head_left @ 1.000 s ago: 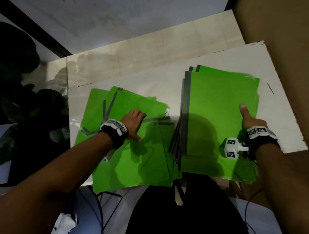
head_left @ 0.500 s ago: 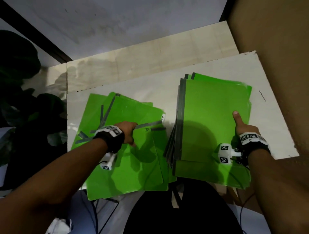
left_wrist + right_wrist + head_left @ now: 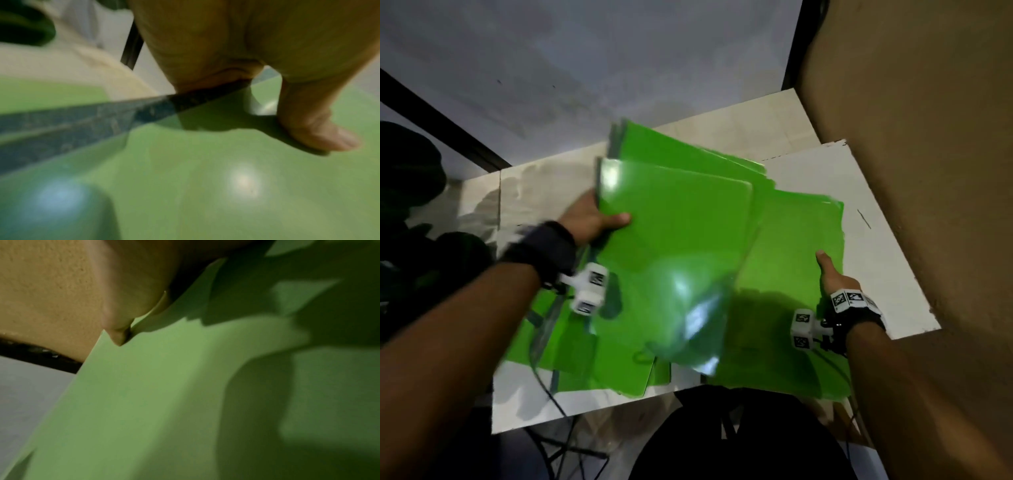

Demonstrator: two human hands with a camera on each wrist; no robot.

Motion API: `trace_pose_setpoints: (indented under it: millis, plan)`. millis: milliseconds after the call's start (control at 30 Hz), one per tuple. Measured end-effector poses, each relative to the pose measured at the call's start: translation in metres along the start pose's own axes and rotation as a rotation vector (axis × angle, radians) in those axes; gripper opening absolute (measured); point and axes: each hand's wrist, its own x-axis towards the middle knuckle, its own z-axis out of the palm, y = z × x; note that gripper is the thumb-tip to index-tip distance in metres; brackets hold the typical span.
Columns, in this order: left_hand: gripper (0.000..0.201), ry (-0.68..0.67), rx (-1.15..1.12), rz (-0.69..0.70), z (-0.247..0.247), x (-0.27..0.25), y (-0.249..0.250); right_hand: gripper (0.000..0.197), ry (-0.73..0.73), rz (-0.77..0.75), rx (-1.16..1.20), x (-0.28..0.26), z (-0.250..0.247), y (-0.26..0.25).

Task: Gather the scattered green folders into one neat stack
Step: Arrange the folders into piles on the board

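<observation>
My left hand (image 3: 602, 219) grips a bundle of green folders (image 3: 674, 240) by its left edge, thumb on top, and holds it tilted above the table. The bundle overlaps the left part of the right-hand stack of green folders (image 3: 791, 267). My right hand (image 3: 828, 274) holds that stack at its right edge, thumb pressed on the top sheet. More green folders (image 3: 571, 353) lie spread on the table at the lower left. In the left wrist view the thumb (image 3: 320, 131) presses a green folder (image 3: 205, 186) beside a dark spine strip (image 3: 82, 125). The right wrist view is filled by the green stack (image 3: 164, 402).
The folders lie on a white board (image 3: 876, 240) set on a pale wooden top (image 3: 756, 120). A brown wall (image 3: 928, 137) stands close on the right. Cables (image 3: 558, 428) hang under the front edge, and a dark plant (image 3: 410, 171) is at the left.
My left hand has taken hold of folders from the left pile, lifted them and swung them right, over the right stack. My right hand has stayed on its stack.
</observation>
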Motion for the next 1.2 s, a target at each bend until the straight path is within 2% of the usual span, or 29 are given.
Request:
trace_pose_setpoints:
  millis: [33, 67, 133, 200, 300, 400, 467, 567, 633, 733, 800, 867, 933, 1100, 1200]
  plan:
    - [0.024, -0.016, -0.034, -0.029, 0.030, 0.004, -0.008, 0.099, -0.017, -0.005, 0.017, 0.002, -0.001, 0.001]
    - [0.031, -0.016, -0.050, -0.072, 0.059, 0.008, -0.016, 0.097, -0.029, -0.004, 0.029, 0.002, -0.002, 0.002]
    - [0.069, 0.013, 0.006, -0.134, 0.115, 0.013, -0.027, 0.096, -0.051, -0.005, 0.060, -0.002, -0.002, 0.001]
    - [0.075, 0.068, 0.107, -0.196, 0.158, 0.010, -0.027, 0.101, -0.073, -0.002, 0.090, -0.002, -0.001, 0.003]
    - [0.078, 0.118, 0.160, -0.246, 0.190, 0.004, -0.026, 0.098, -0.101, -0.031, 0.131, -0.002, 0.001, 0.005]
    - [0.084, 0.147, 0.262, -0.168, 0.204, 0.007, -0.040, 0.098, -0.104, -0.068, 0.123, -0.005, 0.007, 0.006]
    - [0.085, 0.089, 0.307, -0.105, 0.209, 0.002, -0.044, 0.095, -0.096, -0.071, 0.087, -0.006, 0.012, 0.006]
    - [0.065, -0.016, 0.180, -0.043, 0.186, 0.003, -0.050, 0.110, -0.064, -0.058, 0.014, -0.008, 0.022, 0.004]
    - [0.059, 0.049, 0.238, -0.097, 0.150, 0.014, -0.074, 0.114, -0.023, -0.062, -0.005, -0.009, 0.029, 0.002]
    - [0.070, 0.291, 0.471, -0.290, 0.083, 0.013, -0.120, 0.113, -0.007, -0.048, -0.022, -0.009, 0.041, 0.000]
    - [0.082, 0.389, 0.531, -0.463, 0.043, 0.000, -0.147, 0.113, -0.012, -0.040, -0.033, -0.009, 0.050, -0.002]
    - [0.096, 0.360, 0.561, -0.584, 0.015, -0.014, -0.168, 0.116, -0.007, -0.032, -0.050, -0.008, 0.057, -0.003]
    - [0.108, 0.286, 0.553, -0.637, 0.005, -0.023, -0.187, 0.119, 0.005, -0.044, -0.081, -0.010, 0.065, -0.006]
    - [0.116, 0.311, 0.693, -0.638, -0.001, -0.023, -0.194, 0.127, 0.047, -0.036, -0.106, -0.012, 0.071, -0.006]
    - [0.117, 0.293, 0.728, -0.655, -0.005, -0.023, -0.194, 0.124, 0.058, -0.010, -0.122, -0.008, 0.071, -0.005]
